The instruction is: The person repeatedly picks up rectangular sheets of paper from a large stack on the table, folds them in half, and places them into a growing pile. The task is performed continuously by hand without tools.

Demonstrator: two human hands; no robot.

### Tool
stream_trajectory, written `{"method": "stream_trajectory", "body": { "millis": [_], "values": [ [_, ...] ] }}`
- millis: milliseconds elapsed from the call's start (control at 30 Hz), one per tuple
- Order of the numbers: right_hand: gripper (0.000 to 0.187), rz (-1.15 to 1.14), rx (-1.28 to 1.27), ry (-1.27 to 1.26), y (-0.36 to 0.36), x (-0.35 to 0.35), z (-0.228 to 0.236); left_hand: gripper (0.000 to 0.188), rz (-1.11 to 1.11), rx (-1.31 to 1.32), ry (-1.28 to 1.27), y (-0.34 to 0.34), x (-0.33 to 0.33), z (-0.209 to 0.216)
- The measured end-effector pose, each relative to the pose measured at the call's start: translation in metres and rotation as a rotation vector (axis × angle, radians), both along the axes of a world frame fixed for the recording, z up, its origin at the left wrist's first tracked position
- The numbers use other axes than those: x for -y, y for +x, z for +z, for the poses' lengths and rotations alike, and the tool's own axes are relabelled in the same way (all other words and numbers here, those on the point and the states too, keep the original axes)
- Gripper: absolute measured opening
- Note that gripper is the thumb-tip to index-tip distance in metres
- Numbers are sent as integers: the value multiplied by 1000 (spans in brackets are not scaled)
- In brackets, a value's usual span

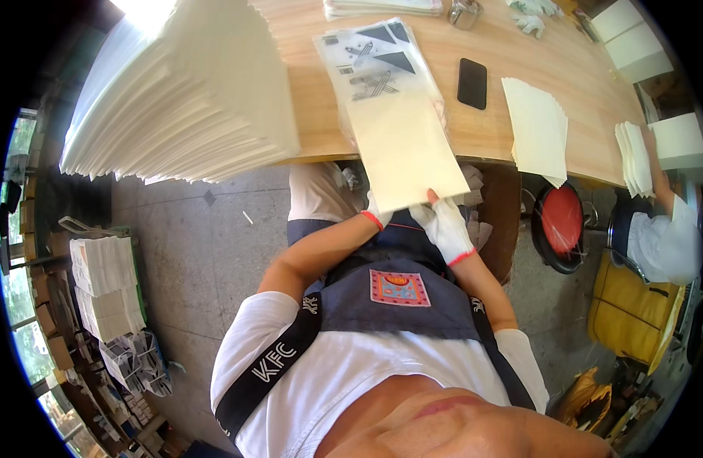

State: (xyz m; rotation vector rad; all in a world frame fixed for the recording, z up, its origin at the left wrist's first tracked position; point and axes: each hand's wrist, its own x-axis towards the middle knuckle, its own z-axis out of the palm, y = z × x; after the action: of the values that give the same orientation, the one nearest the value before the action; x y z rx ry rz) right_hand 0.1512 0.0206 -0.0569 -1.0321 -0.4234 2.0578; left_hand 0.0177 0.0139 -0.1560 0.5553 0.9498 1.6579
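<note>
A cream sheet of paper (408, 153), perhaps a thin stack, reaches past the table's front edge toward me. My right hand (443, 225), in a white glove with a red cuff, grips its near edge with the bare thumb on top and the fingers beneath. At the near left corner my left hand (375, 211), gloved the same way, holds the paper from below; its fingers are mostly hidden. The paper's far end lies over a pile of clear plastic bags (378, 57) printed with dark pencil and triangle shapes.
A tall stack of cream paper (191, 99) fills the table's left side. A black phone (472, 84) and fanned cream sheets (536, 126) lie to the right. Farther right sits another person (664, 237) by more paper. A red-seated stool (561, 221) stands below the table.
</note>
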Motion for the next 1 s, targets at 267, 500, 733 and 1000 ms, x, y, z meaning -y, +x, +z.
{"method": "stream_trajectory", "body": {
  "millis": [267, 500, 733, 1000],
  "values": [
    [32, -89, -374, -119, -44, -54, -51, 26, -160, 90, -439, -23, -7, 21],
    [18, 570, 752, 893, -48, -33, 8, 30, -121, -171, -528, -80, 28, 50],
    [20, 740, 1393, 1671, -94, -39, -3, 32, -194, -229, -446, -103, 27, 52],
    [6, -135, 122, 502, 30, -64, -3, 24, -107, -347, -512, -112, 45, 69]
  ]
}}
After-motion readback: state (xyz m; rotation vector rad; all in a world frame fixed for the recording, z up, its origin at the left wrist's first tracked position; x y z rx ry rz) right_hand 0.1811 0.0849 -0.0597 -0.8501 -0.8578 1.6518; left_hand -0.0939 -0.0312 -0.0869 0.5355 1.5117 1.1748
